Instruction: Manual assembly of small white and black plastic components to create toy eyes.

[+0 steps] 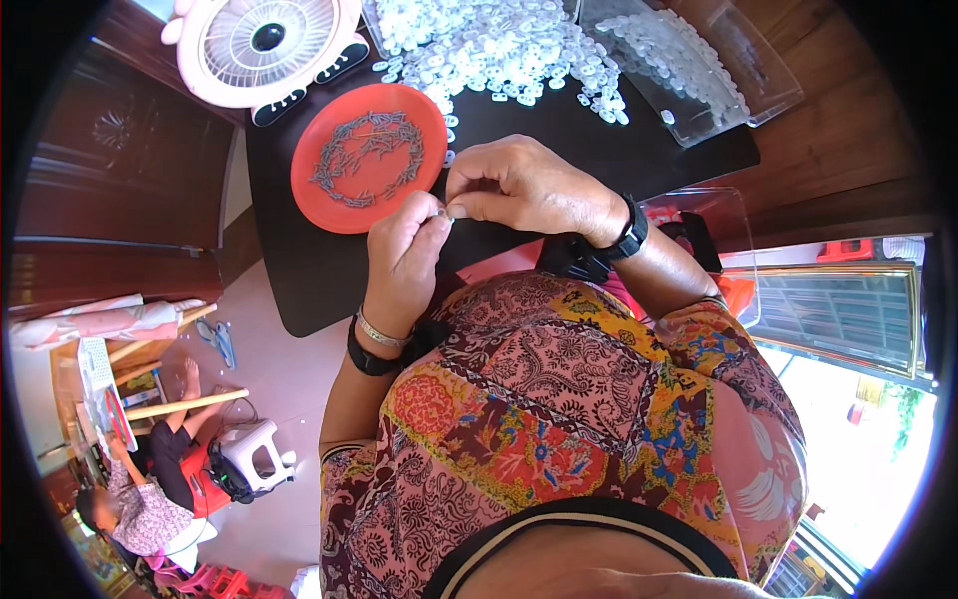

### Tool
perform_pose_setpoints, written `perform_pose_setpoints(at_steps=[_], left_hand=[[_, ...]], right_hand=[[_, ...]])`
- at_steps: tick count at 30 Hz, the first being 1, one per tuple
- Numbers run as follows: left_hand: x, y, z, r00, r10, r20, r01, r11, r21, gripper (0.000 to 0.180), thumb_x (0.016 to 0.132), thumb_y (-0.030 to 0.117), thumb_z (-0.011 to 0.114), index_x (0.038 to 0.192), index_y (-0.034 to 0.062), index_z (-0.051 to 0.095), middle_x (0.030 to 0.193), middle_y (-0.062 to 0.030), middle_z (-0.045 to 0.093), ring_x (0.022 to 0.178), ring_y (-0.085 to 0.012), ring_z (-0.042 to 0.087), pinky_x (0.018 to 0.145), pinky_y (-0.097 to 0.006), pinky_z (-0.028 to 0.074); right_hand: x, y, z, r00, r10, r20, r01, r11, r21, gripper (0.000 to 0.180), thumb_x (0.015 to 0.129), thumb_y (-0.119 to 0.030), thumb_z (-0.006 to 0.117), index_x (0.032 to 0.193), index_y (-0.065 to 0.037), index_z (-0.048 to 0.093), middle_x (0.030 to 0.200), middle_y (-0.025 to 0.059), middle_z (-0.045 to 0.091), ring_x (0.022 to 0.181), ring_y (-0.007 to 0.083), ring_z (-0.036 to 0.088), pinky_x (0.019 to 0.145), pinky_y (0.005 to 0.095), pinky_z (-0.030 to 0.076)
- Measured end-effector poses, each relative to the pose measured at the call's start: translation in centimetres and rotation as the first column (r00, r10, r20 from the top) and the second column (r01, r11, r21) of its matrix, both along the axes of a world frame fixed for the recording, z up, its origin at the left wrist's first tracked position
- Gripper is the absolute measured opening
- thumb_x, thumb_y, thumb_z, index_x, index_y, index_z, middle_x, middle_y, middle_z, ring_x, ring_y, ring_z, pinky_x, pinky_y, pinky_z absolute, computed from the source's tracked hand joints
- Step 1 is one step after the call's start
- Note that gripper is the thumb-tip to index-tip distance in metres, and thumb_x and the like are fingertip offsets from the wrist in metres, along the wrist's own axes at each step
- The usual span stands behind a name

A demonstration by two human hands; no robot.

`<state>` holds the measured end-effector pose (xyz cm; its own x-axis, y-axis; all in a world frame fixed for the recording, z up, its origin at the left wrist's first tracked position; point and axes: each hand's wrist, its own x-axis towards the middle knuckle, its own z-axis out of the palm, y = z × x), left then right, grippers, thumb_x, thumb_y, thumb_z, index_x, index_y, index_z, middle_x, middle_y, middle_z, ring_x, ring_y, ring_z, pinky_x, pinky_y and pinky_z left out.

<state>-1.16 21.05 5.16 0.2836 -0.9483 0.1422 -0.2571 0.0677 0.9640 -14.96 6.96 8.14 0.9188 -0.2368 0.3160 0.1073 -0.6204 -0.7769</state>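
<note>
My left hand (404,250) and my right hand (524,185) meet above the near edge of a black table (299,280), fingertips pinched together on a tiny white plastic piece (446,213); whether a pin is in it is too small to tell. Just beyond the hands sits a red plate (329,205) holding several thin metal pins in a ring. A heap of small white plastic pieces (499,50) lies farther back on the table. Both wrists wear black bands.
A pink and white desk fan (264,45) stands at the table's far left. A clear plastic tray (689,70) with more white pieces lies at the far right. Another person (150,499) sits on the floor at lower left, beside a white stool (254,449).
</note>
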Motion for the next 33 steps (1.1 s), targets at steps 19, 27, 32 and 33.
perform_pose_setpoints(at_steps=[19,27,32,33], left_hand=[[-0.3,0.2,-0.8,0.971,0.059,-0.232,-0.061,0.998,0.001,0.013,0.086,0.012,0.052,0.079,0.0011,0.053,0.06,0.0022,0.045,0.054,-0.0045,0.041,0.049,-0.022,0.033],[0.0,0.8,-0.2,0.962,0.091,-0.259,-0.071,0.994,0.083,0.013,0.087,0.01,0.047,0.076,0.0044,0.05,0.06,0.0007,0.046,0.054,-0.0063,0.04,0.051,-0.021,0.03],[0.1,0.8,-0.3,0.954,0.081,-0.289,-0.058,0.995,0.087,0.012,0.086,0.01,0.047,0.076,0.0041,0.05,0.061,0.0002,0.047,0.054,-0.0072,0.042,0.051,-0.021,0.03],[0.1,0.9,-0.3,0.955,0.078,-0.286,-0.057,0.995,0.08,0.012,0.086,0.009,0.047,0.076,0.0041,0.05,0.061,0.0,0.047,0.054,-0.0074,0.042,0.051,-0.022,0.031]], right_hand=[[-0.3,-1.7,0.1,0.998,-0.055,0.014,0.055,0.997,0.045,0.016,0.086,-0.017,0.065,0.088,-0.001,0.062,0.073,0.0066,0.061,0.067,0.014,0.057,0.063,0.0288,0.046],[-3.7,-15.5,-3.3,0.781,-0.612,-0.128,0.399,0.646,-0.651,0.017,0.083,-0.02,0.055,0.09,-0.009,0.066,0.086,0.0101,0.066,0.083,0.0304,0.062,0.073,0.0395,0.049],[-3.2,-16.4,-4.8,0.765,-0.621,-0.172,0.338,0.613,-0.714,0.016,0.082,-0.02,0.054,0.088,-0.01,0.065,0.086,0.0098,0.063,0.083,0.0304,0.061,0.074,0.0406,0.048],[-3.0,-16.3,-4.7,0.761,-0.617,-0.2,0.315,0.622,-0.717,0.016,0.081,-0.02,0.053,0.087,-0.011,0.065,0.086,0.0101,0.062,0.084,0.0306,0.06,0.074,0.0408,0.048]])
